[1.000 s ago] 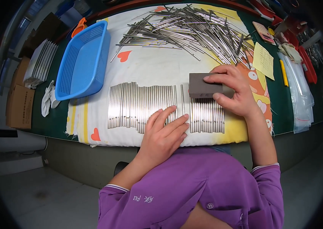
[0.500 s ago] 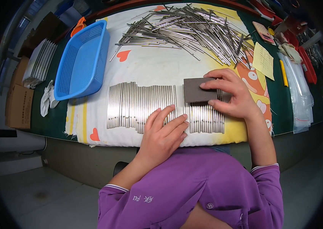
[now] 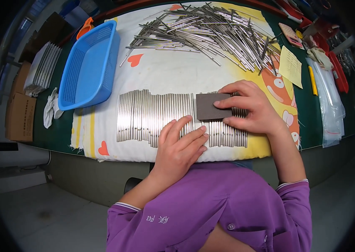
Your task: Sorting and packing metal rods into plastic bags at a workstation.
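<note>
A row of shiny metal rods (image 3: 133, 113) lies side by side on the padded cloth in front of me. Beyond a narrow gap, a second, shorter row of rods (image 3: 228, 136) lies to its right. My left hand (image 3: 180, 140) rests flat with its fingers apart, over the right end of the first row and across the gap. My right hand (image 3: 251, 107) grips a dark grey-brown sanding block (image 3: 212, 107) between thumb and fingers. The block lies flat on the right-hand rods, hiding their middle parts; its left edge reaches the gap.
A loose heap of metal rods (image 3: 211, 35) covers the far part of the cloth (image 3: 173, 69). To the left stands a blue plastic basket (image 3: 87, 67), with a white glove (image 3: 51, 109) beside it. A yellow note (image 3: 290, 66), a yellow cutter (image 3: 312, 80) and plastic bags (image 3: 328, 98) lie right.
My right hand has slid the sanding block towards me and slightly left along the rods. More of the rods' far ends now show. My left hand has stayed almost still.
</note>
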Motion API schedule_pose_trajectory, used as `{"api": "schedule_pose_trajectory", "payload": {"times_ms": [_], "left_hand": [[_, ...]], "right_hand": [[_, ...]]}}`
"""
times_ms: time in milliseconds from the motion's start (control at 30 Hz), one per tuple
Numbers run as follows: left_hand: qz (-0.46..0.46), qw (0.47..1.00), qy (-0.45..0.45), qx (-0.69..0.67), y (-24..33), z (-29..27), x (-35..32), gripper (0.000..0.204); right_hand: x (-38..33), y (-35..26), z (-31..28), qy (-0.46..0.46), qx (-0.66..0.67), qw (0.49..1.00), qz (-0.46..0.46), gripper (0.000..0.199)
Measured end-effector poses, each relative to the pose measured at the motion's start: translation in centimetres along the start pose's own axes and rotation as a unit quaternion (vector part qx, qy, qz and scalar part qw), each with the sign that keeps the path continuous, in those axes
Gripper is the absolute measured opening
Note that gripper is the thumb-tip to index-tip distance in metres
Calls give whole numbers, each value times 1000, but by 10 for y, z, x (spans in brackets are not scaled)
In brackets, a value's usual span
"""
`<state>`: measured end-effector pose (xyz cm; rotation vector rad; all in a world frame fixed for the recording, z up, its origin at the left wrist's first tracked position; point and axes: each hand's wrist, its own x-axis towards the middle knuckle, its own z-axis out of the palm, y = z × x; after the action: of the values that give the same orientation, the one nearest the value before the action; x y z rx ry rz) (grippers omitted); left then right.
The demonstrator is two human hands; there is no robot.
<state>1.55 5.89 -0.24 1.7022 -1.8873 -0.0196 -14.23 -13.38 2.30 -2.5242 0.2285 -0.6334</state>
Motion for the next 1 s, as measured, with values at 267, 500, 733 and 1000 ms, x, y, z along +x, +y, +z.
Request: {"api": "schedule_pose_trajectory", "payload": {"times_ms": [267,500,733,1000], "left_hand": [[-13,1000,5,-1,0,3,-2,31],[-24,1000,5,11,1,2,-4,31],[-24,1000,5,9,1,3,-4,31],[-28,999,0,30,2,3,-5,31]], "right_hand": [[-2,0,-2,-8,-7,1000,0,40],[-6,1,-10,9,24,1000,17,36],[-2,0,-2,2,-3,1000,-2,35],[-4,1,-5,-8,-17,1000,3,39]]}}
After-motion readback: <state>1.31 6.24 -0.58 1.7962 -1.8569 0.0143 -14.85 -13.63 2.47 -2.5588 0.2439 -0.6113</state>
